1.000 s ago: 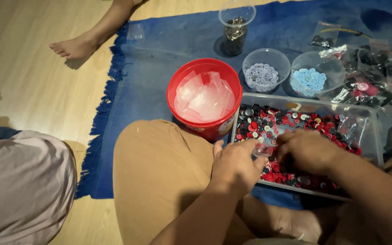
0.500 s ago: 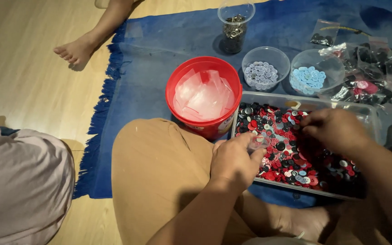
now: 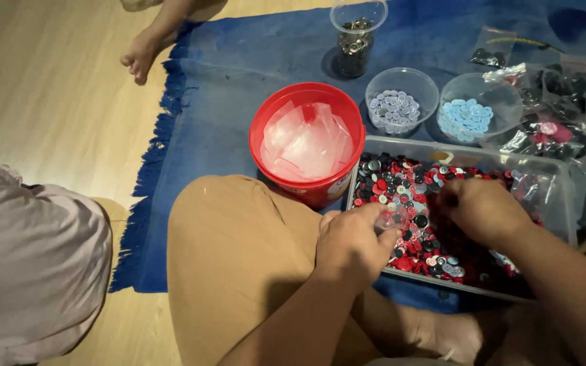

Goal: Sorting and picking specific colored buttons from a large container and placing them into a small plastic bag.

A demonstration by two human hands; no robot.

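My left hand [image 3: 353, 242] rests at the near left edge of a clear rectangular tray [image 3: 442, 146] and pinches a small clear plastic bag [image 3: 393, 218]. The tray holds a heap of red, black and white buttons [image 3: 408, 186]. My right hand [image 3: 484, 210] hovers over the middle of the tray. Its fingers are curled together and point toward the bag, pinched on a few buttons that are mostly hidden under them. My tan-trousered knee [image 3: 239, 244] lies just left of the tray.
A red bucket [image 3: 266, 125] of clear bags stands left of the tray. Behind are a bowl of pale grey buttons [image 3: 400, 107], a bowl of light blue buttons [image 3: 468, 116], a cup of dark buttons [image 3: 355, 41] and bagged buttons [image 3: 557, 102]. Another person's foot [image 3: 140, 57] and a seated person [image 3: 28, 264] are at the left.
My right hand went from beside the left hand out to the right part of the tray, and has now come partway back toward the bag. The left hand stayed put.
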